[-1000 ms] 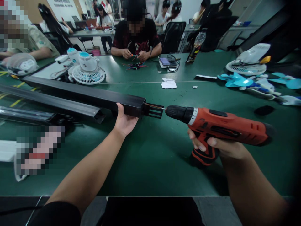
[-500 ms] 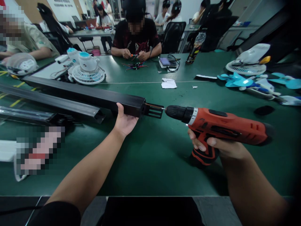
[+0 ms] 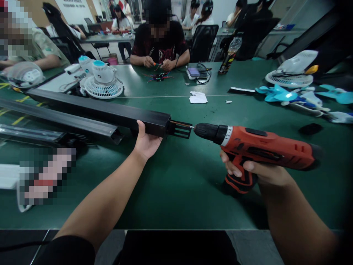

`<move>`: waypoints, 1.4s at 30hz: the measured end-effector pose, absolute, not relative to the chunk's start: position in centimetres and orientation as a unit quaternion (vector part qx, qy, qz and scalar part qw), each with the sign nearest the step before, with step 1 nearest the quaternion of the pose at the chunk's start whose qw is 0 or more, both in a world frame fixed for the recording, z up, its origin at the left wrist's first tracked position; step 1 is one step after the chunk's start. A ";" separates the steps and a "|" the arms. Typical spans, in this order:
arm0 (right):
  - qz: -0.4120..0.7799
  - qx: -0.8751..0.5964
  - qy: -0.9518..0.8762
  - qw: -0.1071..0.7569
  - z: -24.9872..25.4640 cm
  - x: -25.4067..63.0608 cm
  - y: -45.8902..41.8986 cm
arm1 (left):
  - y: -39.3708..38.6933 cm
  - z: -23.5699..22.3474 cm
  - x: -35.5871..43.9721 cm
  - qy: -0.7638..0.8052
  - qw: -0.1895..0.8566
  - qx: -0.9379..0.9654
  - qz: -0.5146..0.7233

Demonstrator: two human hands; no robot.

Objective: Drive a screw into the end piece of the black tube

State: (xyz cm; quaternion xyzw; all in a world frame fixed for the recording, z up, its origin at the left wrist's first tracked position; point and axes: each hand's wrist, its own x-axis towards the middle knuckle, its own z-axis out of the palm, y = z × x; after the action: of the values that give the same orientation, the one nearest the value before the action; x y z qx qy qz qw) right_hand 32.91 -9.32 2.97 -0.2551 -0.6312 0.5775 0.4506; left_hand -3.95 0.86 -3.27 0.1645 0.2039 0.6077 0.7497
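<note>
A long black rectangular metal tube (image 3: 116, 109) reaches from the left across the table. My left hand (image 3: 149, 144) grips it near its right end, thumb on the near side and fingers hidden beneath. Out of that end sticks a slotted black bracket (image 3: 181, 130). In my right hand (image 3: 257, 171) is a red and black cordless drill (image 3: 264, 147), held by its handle and pointing left. Its thin bit (image 3: 192, 127) is at the bracket's outer edge; whether it enters something there I cannot tell.
Other black metal profiles (image 3: 63, 117) lie nearer me on the left. White fan parts (image 3: 103, 86) stand behind the tube, with blue fan blades (image 3: 277, 92) at the right. Paper scraps (image 3: 198, 97) and a bottle (image 3: 230, 55) are farther back. Across the table a person (image 3: 158, 44) handles wires.
Both hands, the tube and the drill keep almost the same place. The drill has shifted very slightly, its rear end a touch to the right.
</note>
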 end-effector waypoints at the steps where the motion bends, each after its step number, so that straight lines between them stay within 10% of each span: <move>1: 0.577 -0.257 -0.632 0.450 3.0 32.9 -9.3 | 0.9 -3.3 -4.0 0.203 0.750 0.163 0.607; 42: 0.574 -0.271 -0.627 0.451 2.9 33.0 -9.3 | 0.6 -2.6 -3.3 0.254 0.723 0.168 0.620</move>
State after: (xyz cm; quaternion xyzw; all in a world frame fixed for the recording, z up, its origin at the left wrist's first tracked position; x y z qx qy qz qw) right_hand 33.04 -9.27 2.88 -0.2710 -0.6269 0.5745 0.4512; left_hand -3.29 0.56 -2.56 0.1684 0.2536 0.6204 0.7228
